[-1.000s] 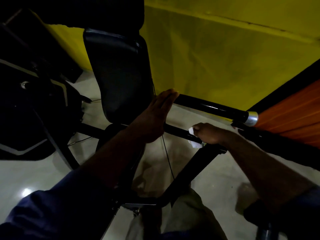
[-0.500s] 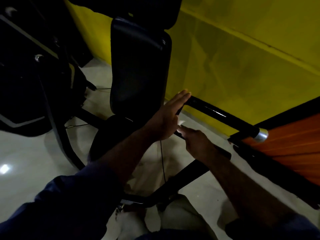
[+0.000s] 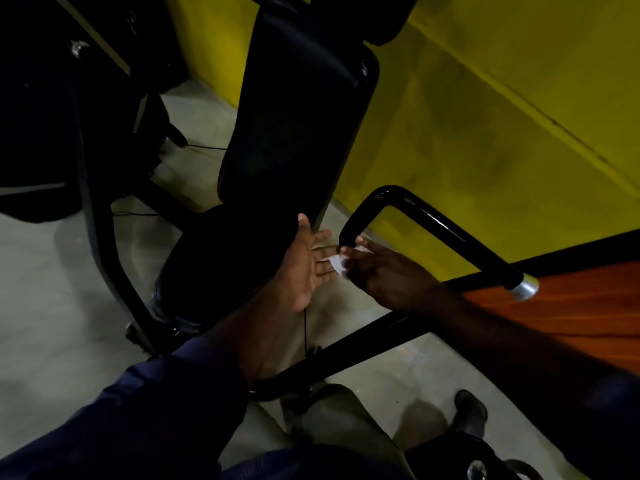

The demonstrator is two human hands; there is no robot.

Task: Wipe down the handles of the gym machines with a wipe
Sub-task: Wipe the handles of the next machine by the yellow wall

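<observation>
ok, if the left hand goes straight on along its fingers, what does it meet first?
The wipe, pinched in the right hand, right at the fingertips of the left hand. The handle end looks to sit just beyond, though depth there is unclear.

Dim, soft focus; glare on handle (image 3: pixel 446 226); black machine detail perhaps lost in shadow.

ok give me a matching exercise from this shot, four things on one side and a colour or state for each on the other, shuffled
Things:
1 wipe
2 left hand
3 handle end cap
4 back pad

States:
a black, upright
b silver
c white, pinched by the right hand
d open, palm showing

Pairs: 1-c; 2-d; 3-b; 4-a
</observation>
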